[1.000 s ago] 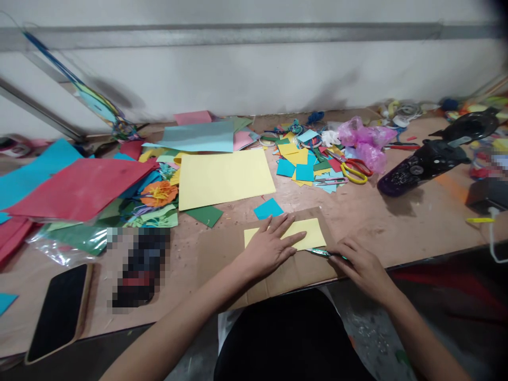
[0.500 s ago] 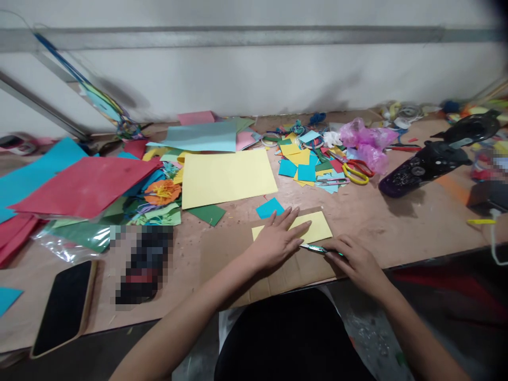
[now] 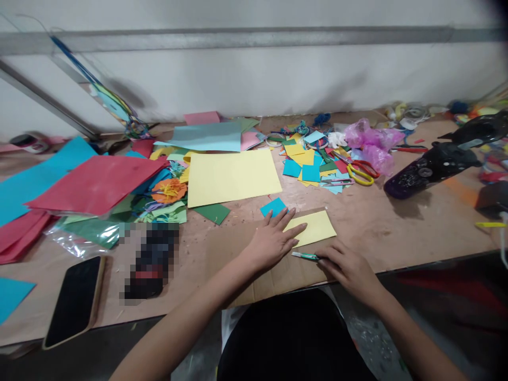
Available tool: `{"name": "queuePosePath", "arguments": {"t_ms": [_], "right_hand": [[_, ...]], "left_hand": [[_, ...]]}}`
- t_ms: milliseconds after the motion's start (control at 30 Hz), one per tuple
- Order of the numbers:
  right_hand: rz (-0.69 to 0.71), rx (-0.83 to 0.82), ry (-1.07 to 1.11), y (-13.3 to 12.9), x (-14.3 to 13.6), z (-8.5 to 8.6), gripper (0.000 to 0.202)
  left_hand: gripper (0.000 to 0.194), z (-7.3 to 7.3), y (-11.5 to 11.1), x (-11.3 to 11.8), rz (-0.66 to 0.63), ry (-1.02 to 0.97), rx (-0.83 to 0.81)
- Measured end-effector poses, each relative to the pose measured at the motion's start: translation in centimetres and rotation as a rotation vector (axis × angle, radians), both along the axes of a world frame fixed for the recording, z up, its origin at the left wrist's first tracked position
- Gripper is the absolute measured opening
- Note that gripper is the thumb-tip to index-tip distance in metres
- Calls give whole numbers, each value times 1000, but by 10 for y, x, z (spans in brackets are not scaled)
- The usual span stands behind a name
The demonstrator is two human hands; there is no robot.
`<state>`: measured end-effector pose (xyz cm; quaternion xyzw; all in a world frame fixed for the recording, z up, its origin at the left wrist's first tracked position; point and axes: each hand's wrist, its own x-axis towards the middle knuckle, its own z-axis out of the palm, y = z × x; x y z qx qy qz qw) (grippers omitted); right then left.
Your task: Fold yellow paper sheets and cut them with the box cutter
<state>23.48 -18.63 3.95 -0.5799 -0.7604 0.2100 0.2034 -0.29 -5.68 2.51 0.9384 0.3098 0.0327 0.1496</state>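
My left hand (image 3: 272,241) lies with fingers spread, pressing on a pale yellow sheet strip (image 3: 317,227). That strip rests on a brown cardboard piece (image 3: 230,254) at the table's front edge. In my right hand (image 3: 347,267) is a small green craft knife (image 3: 306,256), its light-coloured tip pointing left over the cardboard, below the strip's lower edge. Just beyond my left fingertips is a blue square (image 3: 273,207). A larger pale yellow sheet (image 3: 234,177) lies farther back.
Red sheets (image 3: 99,182) and a phone (image 3: 74,299) are on the left. Cut coloured squares (image 3: 310,173), yellow-and-red-handled scissors (image 3: 361,174) and a pink plastic bag (image 3: 371,140) lie behind. A dark bottle (image 3: 426,172) stands tilted in view at the right.
My right hand has drawn the craft knife slightly left and down, away from the strip's edge. My left hand has shifted a little left on the strip. The view has moved slightly.
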Motion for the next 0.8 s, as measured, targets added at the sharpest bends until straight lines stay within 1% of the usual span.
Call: {"name": "queuePosePath", "arguments": {"t_ms": [100,167,333,467,633,700,800], "right_hand": [[-9,18,-16,-1,-7,-1,22],[-23,21,-3,-2,-5,0,20],[-142,33,26,-13,20,5,20],[-273,54,31,-24,43,6,20],[-442,138,11,-28,65,4,23],[-480,151,-2,-26,70,2,24],[-490,133,-6,-22,71,0,24]], "left_hand": [[50,0,0,1,1,5,-2],[51,0,0,2,9,13,0],[54,-1,0,2,28,19,39],[58,-5,1,1,20,26,77],[59,-8,1,1,22,52,95],[60,-8,1,0,24,61,98],[59,-9,2,0,19,61,96]]}}
